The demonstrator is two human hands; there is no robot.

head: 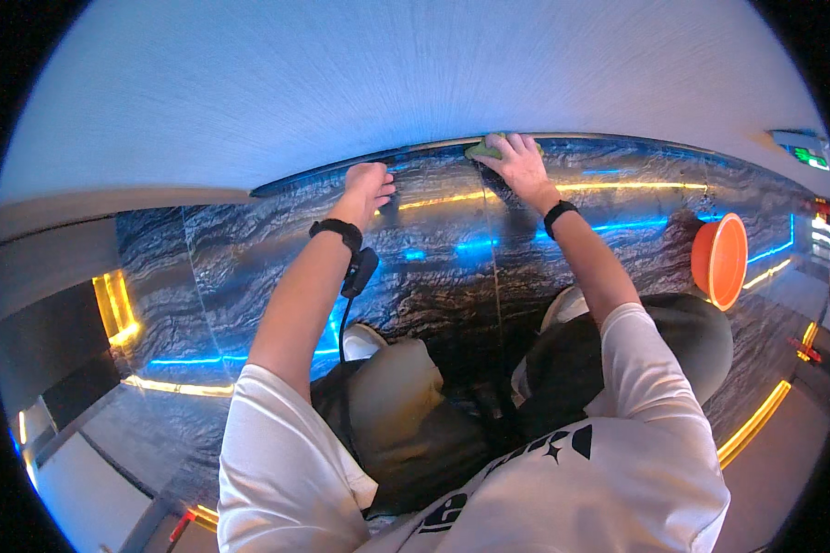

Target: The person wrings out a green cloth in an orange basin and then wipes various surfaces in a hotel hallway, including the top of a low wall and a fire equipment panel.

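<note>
With my right hand [515,162] I grip a green cloth or sponge [483,149] against the narrow baseboard [443,144] where the pale wall [401,76] meets the floor. My left hand [371,185] hovers or rests near the same baseboard, to the left, its fingers loosely curled; nothing shows in it. Both wrists wear black bands, and a small black device [360,272] with a cable hangs by the left one. Beneath my hands lies the dark, veined, glossy stone floor [429,297].
An orange plastic basin [727,261] stands on the floor at the right. My shoes and bent knees are close below my arms. Blue and yellow light strips reflect in the floor. A lit green sign [810,157] shows at the far right.
</note>
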